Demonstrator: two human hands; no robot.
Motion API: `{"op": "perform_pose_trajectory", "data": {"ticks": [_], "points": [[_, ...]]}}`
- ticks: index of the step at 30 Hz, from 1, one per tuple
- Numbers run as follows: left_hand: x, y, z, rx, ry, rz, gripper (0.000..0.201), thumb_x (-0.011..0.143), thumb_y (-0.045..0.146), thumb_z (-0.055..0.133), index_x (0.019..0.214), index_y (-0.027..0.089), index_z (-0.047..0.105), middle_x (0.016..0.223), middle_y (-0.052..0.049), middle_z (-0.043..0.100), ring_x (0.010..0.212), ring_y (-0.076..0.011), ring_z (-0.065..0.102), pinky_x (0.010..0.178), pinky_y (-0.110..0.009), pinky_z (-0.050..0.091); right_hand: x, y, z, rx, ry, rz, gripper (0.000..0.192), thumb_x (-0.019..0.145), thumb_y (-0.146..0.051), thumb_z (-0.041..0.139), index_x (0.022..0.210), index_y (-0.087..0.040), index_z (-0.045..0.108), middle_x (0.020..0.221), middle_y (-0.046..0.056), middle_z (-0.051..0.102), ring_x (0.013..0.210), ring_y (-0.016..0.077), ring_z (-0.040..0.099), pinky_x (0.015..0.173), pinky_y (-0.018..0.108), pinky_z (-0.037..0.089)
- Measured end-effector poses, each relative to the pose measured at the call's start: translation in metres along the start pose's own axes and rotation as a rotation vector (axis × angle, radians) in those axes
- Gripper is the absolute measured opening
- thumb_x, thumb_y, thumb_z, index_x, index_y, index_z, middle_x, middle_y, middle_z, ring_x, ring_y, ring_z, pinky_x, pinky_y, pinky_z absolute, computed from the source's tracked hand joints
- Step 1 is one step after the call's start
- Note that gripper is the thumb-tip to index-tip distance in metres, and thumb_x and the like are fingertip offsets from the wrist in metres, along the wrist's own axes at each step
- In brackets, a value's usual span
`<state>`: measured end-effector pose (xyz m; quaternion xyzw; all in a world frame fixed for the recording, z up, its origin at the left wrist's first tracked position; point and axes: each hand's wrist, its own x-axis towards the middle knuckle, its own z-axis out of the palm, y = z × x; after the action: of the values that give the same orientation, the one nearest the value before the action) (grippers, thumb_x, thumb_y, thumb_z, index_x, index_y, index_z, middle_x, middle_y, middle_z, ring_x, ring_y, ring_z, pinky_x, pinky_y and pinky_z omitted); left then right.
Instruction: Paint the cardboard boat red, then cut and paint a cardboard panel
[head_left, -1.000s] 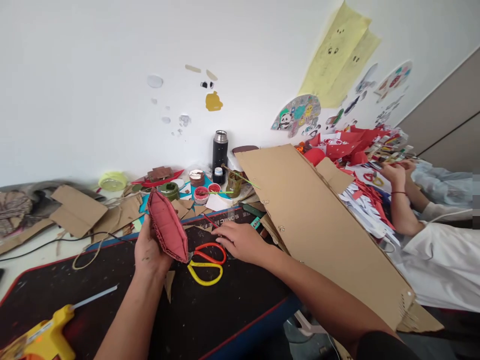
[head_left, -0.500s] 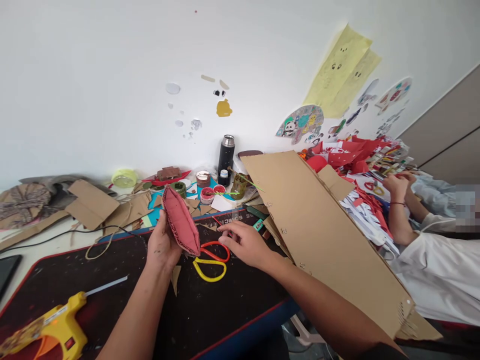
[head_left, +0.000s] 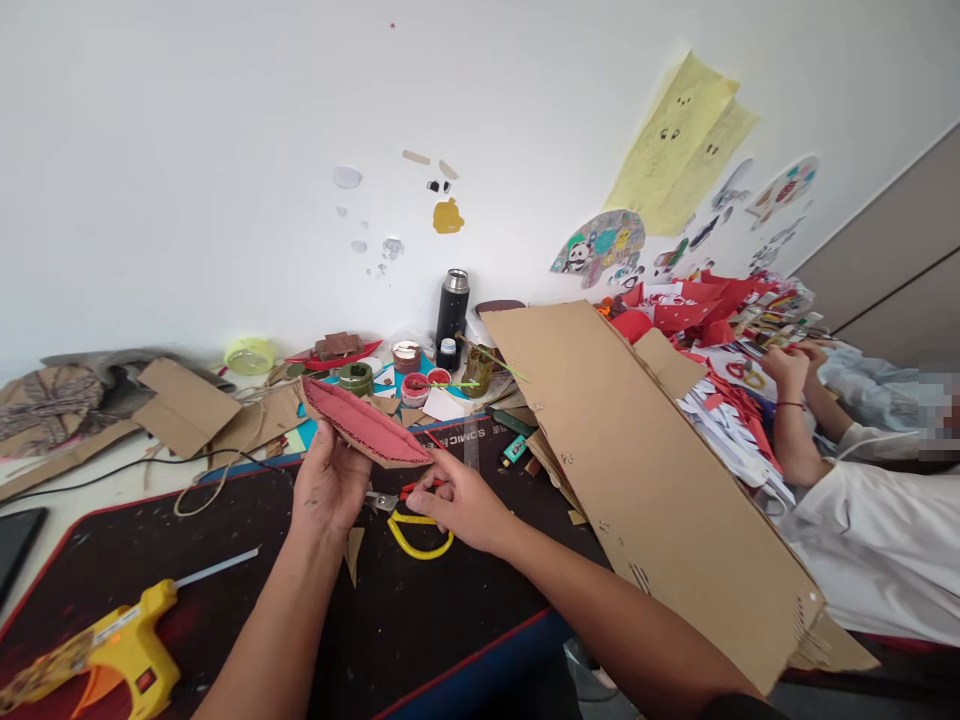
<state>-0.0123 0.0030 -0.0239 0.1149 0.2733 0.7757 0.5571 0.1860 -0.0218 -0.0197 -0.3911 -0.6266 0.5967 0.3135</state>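
A small boat-shaped cardboard piece (head_left: 367, 425), reddish-pink inside with raised corrugated edges, is tilted above the dark mat. My left hand (head_left: 330, 480) grips it from beneath, thumb at its near side. At the boat's right tip, my right hand (head_left: 465, 505) has its fingers curled together, pinching the end. Just below lie scissors (head_left: 420, 554) with one yellow and one red handle, the red one partly hidden behind my right fingers. A yellow hot glue gun (head_left: 135, 650) with a glue stick in it rests at the lower left.
A large cardboard sheet (head_left: 660, 480) leans across the right side. Behind the mat stand paint jars (head_left: 356, 378), a black thermos (head_left: 452, 310) and cardboard scraps (head_left: 187, 405). A green box cutter (head_left: 514, 450) lies nearby. Another person's hands (head_left: 787, 370) work at the far right.
The cardboard boat has turned from steep to nearly level, its right end swinging up and right. My right hand has moved down and left onto that tip.
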Motion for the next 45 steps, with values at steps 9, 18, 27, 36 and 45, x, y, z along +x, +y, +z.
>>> {"op": "perform_pose_trajectory", "data": {"ticks": [9, 18, 27, 36, 45], "points": [[-0.002, -0.002, 0.001, 0.037, -0.049, 0.019, 0.042, 0.075, 0.040, 0.100, 0.107, 0.022, 0.081, 0.113, -0.006, 0.084, 0.109, -0.0215, 0.076, 0.096, -0.033, 0.063, 0.021, 0.002, 0.011, 0.282, 0.088, 0.005, 0.060, 0.088, -0.058, 0.083, 0.130, -0.021, 0.061, 0.084, -0.003, 0.070, 0.043, 0.0063, 0.050, 0.039, 0.019, 0.036], [0.003, -0.001, -0.006, 0.113, -0.039, 0.012, 0.043, 0.070, 0.038, 0.104, 0.099, 0.020, 0.079, 0.098, -0.002, 0.083, 0.091, -0.0173, 0.077, 0.090, -0.032, 0.062, 0.033, 0.003, 0.002, 0.225, 0.146, -0.042, 0.061, 0.090, -0.061, 0.079, 0.131, -0.016, 0.070, 0.070, -0.005, 0.067, 0.042, 0.0067, 0.045, 0.040, 0.020, 0.033], [0.013, 0.009, -0.011, 0.122, 0.033, -0.027, 0.045, 0.084, 0.060, 0.089, 0.108, 0.023, 0.079, 0.110, -0.007, 0.079, 0.105, -0.0225, 0.074, 0.094, -0.038, 0.062, 0.033, 0.006, -0.017, 0.221, 0.138, -0.044, 0.066, 0.091, -0.067, 0.074, 0.133, -0.016, 0.070, 0.065, -0.004, 0.067, 0.039, 0.0085, 0.046, 0.036, 0.020, 0.030], [0.024, 0.058, -0.020, 0.131, 0.408, 0.294, 0.023, 0.105, 0.044, 0.058, 0.098, 0.026, 0.070, 0.106, -0.007, 0.074, 0.095, -0.0210, 0.070, 0.083, -0.036, 0.058, 0.032, 0.010, -0.031, 0.155, 0.175, -0.013, 0.060, 0.092, -0.067, 0.073, 0.125, -0.016, 0.070, 0.061, -0.006, 0.065, 0.038, 0.0089, 0.045, 0.036, 0.020, 0.030], [0.019, 0.080, -0.017, 0.025, 0.545, 0.347, 0.010, 0.097, 0.027, 0.058, 0.091, 0.023, 0.064, 0.097, -0.005, 0.065, 0.078, -0.0164, 0.063, 0.063, -0.025, 0.050, 0.052, 0.010, -0.005, -0.111, 0.100, -0.022, 0.048, 0.101, -0.049, 0.072, 0.140, -0.021, 0.072, 0.063, -0.005, 0.064, 0.046, 0.0124, 0.052, 0.049, 0.024, 0.041]]}}
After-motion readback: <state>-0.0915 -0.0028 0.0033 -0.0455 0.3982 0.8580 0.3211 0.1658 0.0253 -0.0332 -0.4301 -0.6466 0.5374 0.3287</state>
